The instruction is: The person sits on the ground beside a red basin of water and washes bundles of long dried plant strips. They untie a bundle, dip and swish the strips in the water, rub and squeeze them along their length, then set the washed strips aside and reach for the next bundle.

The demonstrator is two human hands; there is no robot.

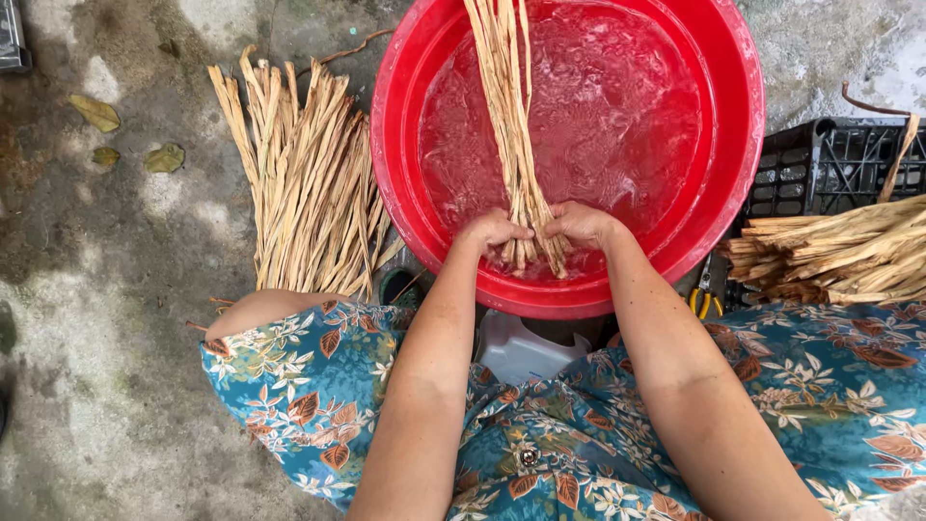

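Head view: left hand [494, 232], right hand [577, 225] clamped on wet reed bundle [511, 116] in red basin [714, 207]; likely light, limp, slippery, best gripped near butt ends.

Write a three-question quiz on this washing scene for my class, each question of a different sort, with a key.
1. True or false: both hands grip the same bundle of straw strips.
2. Which holds the water? A) black crate B) red basin C) white jug
3. Where does the loose pile of strips lie, relative to the basin?

Key:
1. True: the left hand and right hand close on its lower end.
2. B
3. On the ground at the person's left.
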